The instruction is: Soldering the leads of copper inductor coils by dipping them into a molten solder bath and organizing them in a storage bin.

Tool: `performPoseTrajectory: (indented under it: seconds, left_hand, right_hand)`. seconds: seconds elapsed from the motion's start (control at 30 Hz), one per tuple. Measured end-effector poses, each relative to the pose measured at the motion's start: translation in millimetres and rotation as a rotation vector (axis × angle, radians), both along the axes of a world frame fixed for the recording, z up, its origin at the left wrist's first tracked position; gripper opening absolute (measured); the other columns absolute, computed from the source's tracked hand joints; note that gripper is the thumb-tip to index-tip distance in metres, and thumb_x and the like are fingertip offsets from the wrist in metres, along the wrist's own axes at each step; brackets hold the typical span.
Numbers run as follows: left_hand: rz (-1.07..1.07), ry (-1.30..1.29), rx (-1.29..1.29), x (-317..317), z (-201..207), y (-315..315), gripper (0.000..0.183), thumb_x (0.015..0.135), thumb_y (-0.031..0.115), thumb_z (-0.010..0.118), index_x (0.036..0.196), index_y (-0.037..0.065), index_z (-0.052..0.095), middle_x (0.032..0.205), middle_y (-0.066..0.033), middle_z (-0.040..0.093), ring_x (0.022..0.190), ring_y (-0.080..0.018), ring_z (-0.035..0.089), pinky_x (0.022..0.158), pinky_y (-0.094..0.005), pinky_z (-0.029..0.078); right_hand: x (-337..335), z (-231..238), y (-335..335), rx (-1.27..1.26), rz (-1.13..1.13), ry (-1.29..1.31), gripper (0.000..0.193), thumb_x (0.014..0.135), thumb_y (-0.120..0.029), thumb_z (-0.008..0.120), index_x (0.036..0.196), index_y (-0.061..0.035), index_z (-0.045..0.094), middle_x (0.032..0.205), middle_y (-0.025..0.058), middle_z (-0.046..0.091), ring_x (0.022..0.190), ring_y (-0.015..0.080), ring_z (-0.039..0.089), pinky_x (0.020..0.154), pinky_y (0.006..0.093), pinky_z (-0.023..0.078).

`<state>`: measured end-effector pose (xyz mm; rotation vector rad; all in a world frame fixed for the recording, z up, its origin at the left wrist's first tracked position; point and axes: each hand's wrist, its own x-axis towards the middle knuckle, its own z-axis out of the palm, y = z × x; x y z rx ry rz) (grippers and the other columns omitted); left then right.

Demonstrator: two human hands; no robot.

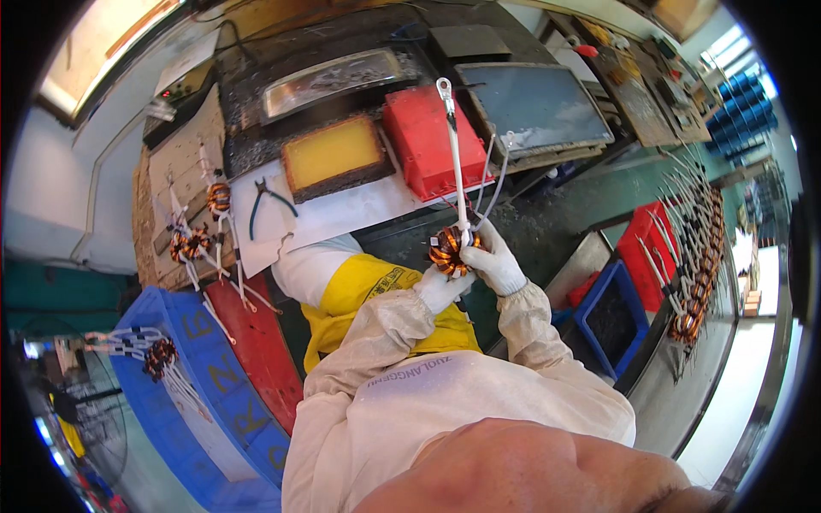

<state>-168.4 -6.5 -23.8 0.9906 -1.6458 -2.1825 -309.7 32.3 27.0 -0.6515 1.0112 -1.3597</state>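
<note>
In the head view, the coil is held just beyond the yellow apron. The right hand has fingers clamped on its side, the left hand on its lower edge, probably steadying the long white lead.

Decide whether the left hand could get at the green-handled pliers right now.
Probably yes: the pliers lie uncovered on the white sheet and nothing seems to block the way, though the left hand is against the copper-wound coil.
</note>
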Motion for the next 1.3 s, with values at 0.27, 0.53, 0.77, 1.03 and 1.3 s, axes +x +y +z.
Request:
performPoseTrajectory:
  seconds: [0.27, 0.53, 0.77, 1.03, 1.3]
  left_hand:
    - [0.337, 0.007, -0.418, -15, -36, 23, 0.031, 0.087, 0.022, 0.06, 0.115, 0.007, 0.058, 0.099, -0.0155, 0.065, 0.094, -0.0301, 0.064, 0.08, -0.0397, 0.049]
    - [0.48, 0.225, -0.166, 43, 66, -79, 0.036, 0.093, 0.033, 0.053, 0.085, 0.001, 0.069, 0.064, -0.0087, 0.065, 0.053, -0.016, 0.064, 0.049, -0.0283, 0.051]
    - [0.658, -0.091, -0.409, 201, 93, -161, 0.033, 0.091, 0.031, 0.053, 0.088, 0.001, 0.067, 0.069, -0.0092, 0.065, 0.049, -0.0137, 0.056, 0.045, -0.0259, 0.045]
    - [0.964, -0.269, -0.275, 344, 49, -145, 0.03, 0.092, 0.027, 0.054, 0.11, 0.003, 0.054, 0.083, -0.0095, 0.067, 0.059, -0.0146, 0.061, 0.051, -0.0285, 0.05]
    - [1.161, -0.285, -0.46, 396, -39, -201, 0.034, 0.09, 0.03, 0.057, 0.106, 0.0, 0.057, 0.087, -0.0116, 0.068, 0.067, -0.0156, 0.064, 0.057, -0.0306, 0.05]
  right_hand:
    - [14, -2, -2, 0.038, -0.183, 0.148, 0.056, 0.084, -0.002, 0.059, 0.136, 0.0025, 0.039, 0.111, 0.0099, 0.057, 0.092, 0.0162, 0.059, 0.081, 0.0282, 0.049]
    - [23, 60, -66, -0.366, -0.082, 0.271, 0.062, 0.093, -0.02, 0.057, 0.142, 0.0022, 0.027, 0.134, 0.0207, 0.047, 0.125, 0.0271, 0.046, 0.108, 0.0387, 0.034]
    - [-35, 8, -168, -0.365, -0.158, 0.842, 0.045, 0.09, -0.015, 0.059, 0.13, 0.0019, 0.046, 0.127, 0.0171, 0.054, 0.118, 0.0231, 0.054, 0.102, 0.0342, 0.04]
    - [-19, 6, -180, -0.522, -0.365, 1.624, 0.023, 0.082, -0.015, 0.064, 0.103, -0.0059, 0.063, 0.099, 0.0107, 0.066, 0.092, 0.0299, 0.061, 0.081, 0.039, 0.049]
    - [-15, 11, -179, -0.486, -0.346, 1.632, 0.022, 0.083, -0.014, 0.063, 0.104, -0.0054, 0.063, 0.101, 0.0116, 0.065, 0.095, 0.0307, 0.06, 0.084, 0.0389, 0.048]
